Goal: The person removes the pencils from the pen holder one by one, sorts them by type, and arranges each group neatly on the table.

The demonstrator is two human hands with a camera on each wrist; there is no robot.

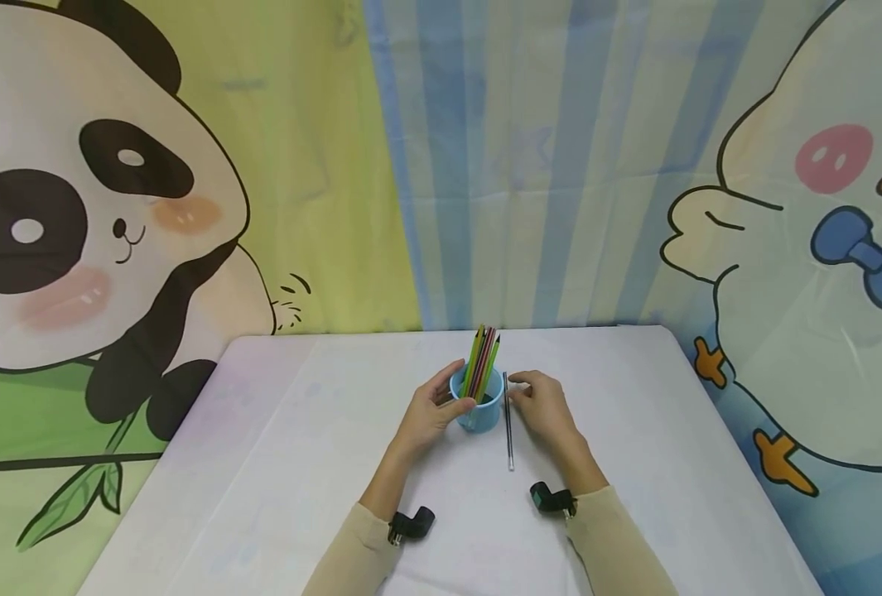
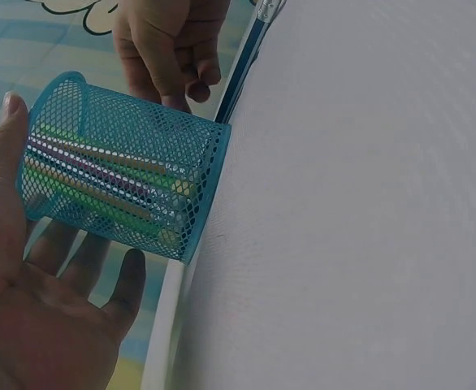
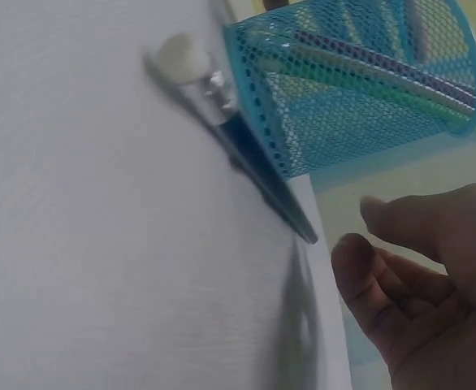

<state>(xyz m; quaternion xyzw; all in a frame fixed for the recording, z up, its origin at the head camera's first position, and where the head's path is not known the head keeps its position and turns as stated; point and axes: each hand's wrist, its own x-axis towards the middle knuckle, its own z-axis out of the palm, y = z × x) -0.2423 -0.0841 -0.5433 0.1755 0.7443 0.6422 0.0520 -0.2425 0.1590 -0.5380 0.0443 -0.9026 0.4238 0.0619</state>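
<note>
A light blue mesh pencil cup (image 1: 479, 418) stands upright on the table with several coloured pencils (image 1: 483, 364) in it. My left hand (image 1: 429, 414) holds the cup from its left side, thumb toward the front of the rim and fingers round the back. Just right of the cup lies a brush (image 3: 250, 158) with a dark blue handle, silver ferrule and pale bristles; its bristle end points toward me. My right hand (image 1: 545, 403) is beside the handle's far end. In the right wrist view its fingers (image 3: 356, 260) bend loosely, apart from the brush and holding nothing.
A white cloth covers the table (image 1: 299, 463). Behind its far edge hangs a curtain (image 1: 485, 165) with a panda and a white bird printed on it. Black wrist cameras (image 1: 413, 525) sit at both sleeve cuffs.
</note>
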